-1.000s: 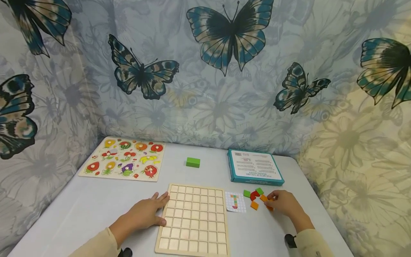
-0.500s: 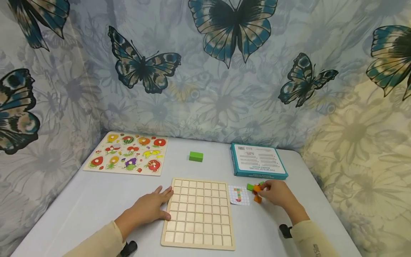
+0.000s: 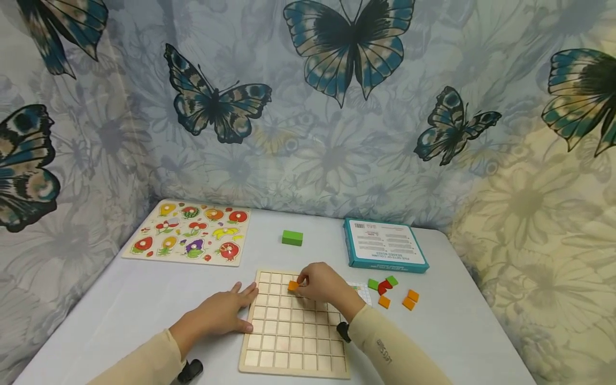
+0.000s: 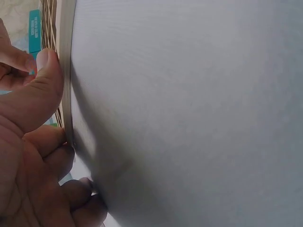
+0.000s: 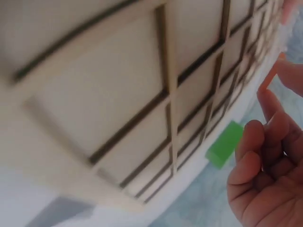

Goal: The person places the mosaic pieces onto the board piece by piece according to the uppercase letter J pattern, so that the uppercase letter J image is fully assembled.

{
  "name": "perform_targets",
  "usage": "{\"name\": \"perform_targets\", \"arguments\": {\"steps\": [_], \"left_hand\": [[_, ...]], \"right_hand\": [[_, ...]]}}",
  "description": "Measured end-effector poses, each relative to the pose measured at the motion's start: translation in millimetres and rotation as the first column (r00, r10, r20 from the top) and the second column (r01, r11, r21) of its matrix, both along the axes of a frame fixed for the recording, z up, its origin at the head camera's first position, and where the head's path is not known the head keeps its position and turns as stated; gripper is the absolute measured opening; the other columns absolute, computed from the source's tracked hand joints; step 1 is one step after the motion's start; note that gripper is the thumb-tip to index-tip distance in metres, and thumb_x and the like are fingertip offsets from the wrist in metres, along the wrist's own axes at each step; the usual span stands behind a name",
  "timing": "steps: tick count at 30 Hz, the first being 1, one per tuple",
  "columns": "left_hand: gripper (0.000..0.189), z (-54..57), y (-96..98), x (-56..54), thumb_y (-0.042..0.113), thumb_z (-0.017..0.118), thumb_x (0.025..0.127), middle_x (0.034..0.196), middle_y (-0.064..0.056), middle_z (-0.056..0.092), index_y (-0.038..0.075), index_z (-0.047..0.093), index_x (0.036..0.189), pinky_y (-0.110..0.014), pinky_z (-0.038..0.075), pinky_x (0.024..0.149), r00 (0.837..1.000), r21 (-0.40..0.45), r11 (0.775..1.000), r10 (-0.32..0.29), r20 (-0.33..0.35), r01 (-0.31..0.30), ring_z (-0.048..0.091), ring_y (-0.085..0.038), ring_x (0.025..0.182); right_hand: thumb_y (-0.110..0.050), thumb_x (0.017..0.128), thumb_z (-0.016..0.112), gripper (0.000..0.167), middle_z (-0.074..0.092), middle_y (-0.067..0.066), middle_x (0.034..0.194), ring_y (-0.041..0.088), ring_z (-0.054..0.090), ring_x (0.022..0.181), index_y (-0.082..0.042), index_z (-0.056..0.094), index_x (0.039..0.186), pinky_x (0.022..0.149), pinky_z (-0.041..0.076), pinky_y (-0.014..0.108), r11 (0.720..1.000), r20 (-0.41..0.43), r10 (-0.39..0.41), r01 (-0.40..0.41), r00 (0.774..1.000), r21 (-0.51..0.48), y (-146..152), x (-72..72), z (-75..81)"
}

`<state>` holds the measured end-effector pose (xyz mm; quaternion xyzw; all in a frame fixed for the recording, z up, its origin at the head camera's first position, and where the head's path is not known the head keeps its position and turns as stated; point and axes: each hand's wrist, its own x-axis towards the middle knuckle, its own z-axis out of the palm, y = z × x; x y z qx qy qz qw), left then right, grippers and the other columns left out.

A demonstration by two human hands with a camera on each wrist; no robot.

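An orange tile (image 3: 292, 286) is held near the far edge of the wooden grid board (image 3: 282, 343); whether it touches the board cannot be told. The right hand (image 3: 321, 283) pinches it between thumb and finger. The left hand (image 3: 221, 310), fingers spread, rests against the board's left edge. The right forearm partly hides a pattern card (image 3: 363, 293) beside the board. Farther right on the table (image 3: 120, 310) lie green tiles (image 3: 372, 284), red pieces (image 3: 383, 287) and three more orange tiles (image 3: 384, 302). Beyond the board stand a green block (image 3: 292, 238) and a teal-edged box (image 3: 386, 243).
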<state>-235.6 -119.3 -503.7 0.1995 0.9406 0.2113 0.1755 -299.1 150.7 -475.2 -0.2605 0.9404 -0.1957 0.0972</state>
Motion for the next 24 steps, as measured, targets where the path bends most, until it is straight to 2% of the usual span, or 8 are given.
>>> {"name": "perform_targets", "arguments": {"steps": [7, 12, 17, 24], "left_hand": [[0.091, -1.5, 7.5, -2.5, 0.054, 0.076, 0.075, 0.156, 0.003, 0.033, 0.015, 0.043, 0.15, -0.061, 0.032, 0.106, 1.0, -0.018, 1.0, -0.004, -0.002, 0.004, 0.026, -0.04, 0.142], [0.091, -1.9, 11.2, -3.2, 0.054, 0.077, 0.075, 0.156, 0.002, 0.035, 0.015, 0.043, 0.15, -0.06, 0.033, 0.105, 1.0, -0.041, 0.999, -0.011, -0.005, 0.01, 0.028, -0.04, 0.141], [0.09, -2.2, 10.1, -2.9, 0.053, 0.077, 0.075, 0.156, 0.001, 0.035, 0.015, 0.043, 0.15, -0.06, 0.034, 0.104, 1.0, -0.043, 0.999, -0.007, -0.007, 0.007, 0.027, -0.04, 0.141], [0.09, -1.3, 3.6, -1.9, 0.051, 0.078, 0.074, 0.156, 0.002, 0.034, 0.015, 0.044, 0.149, -0.06, 0.034, 0.104, 1.0, -0.041, 0.999, 0.018, -0.014, -0.019, 0.027, -0.04, 0.141]], "right_hand": [[-0.019, 0.087, 0.072, 0.011, 0.068, -0.006, 0.089, 0.01, 0.059, 0.076, -0.013, 0.077, 0.094, 0.069, 0.051, 0.028, 0.999, -0.008, 0.016, -0.015, 1.0, 0.048, -10, 0.9, -3.7], [-0.02, 0.085, 0.075, 0.01, 0.073, -0.003, 0.098, 0.014, 0.066, 0.088, -0.014, 0.08, 0.092, 0.073, 0.054, 0.028, 0.995, -0.058, 0.012, -0.007, 0.998, 0.098, -12, 2.7, -5.9], [-0.027, 0.083, 0.08, 0.015, 0.073, -0.004, 0.099, 0.016, 0.066, 0.088, -0.015, 0.08, 0.093, 0.073, 0.054, 0.028, 0.991, -0.05, -0.004, 0.011, 0.999, 0.135, -18, 3.7, -2.3], [-0.032, 0.089, 0.073, 0.022, 0.073, -0.008, 0.098, 0.017, 0.066, 0.093, -0.022, 0.078, 0.108, 0.077, 0.054, 0.032, 0.988, -0.064, 0.008, 0.002, 0.998, 0.152, -26, 2.8, -6.6]]}}
